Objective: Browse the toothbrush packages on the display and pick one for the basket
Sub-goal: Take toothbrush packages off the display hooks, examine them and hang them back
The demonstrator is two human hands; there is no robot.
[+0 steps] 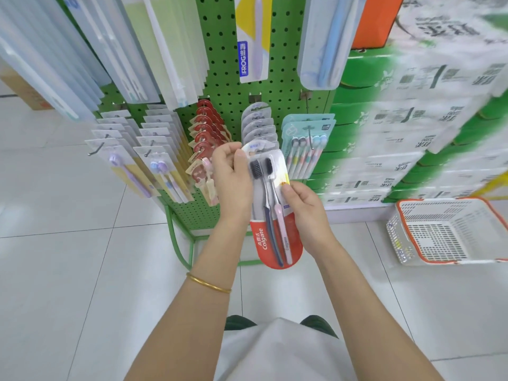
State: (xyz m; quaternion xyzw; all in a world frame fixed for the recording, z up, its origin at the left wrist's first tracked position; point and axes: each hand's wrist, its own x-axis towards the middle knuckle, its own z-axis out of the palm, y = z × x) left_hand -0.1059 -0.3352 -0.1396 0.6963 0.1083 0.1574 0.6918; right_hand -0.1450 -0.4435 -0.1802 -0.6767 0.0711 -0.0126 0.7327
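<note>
Green pegboard display (228,92) behind, basket (407,232) right; both hands (233,174) (305,207) clamped on Colgate package (275,237)

Green pegboard display (228,86) is stood on the white tiled floor (68,257) at frame centre, with rows of toothbrush packages (206,133) hung from its hooks. A white basket (398,240) with an orange rim is set on the floor at right, with green-and-white packs (412,133) stacked behind it. A cardboard box (24,92) is seen on the floor at far left.
</note>
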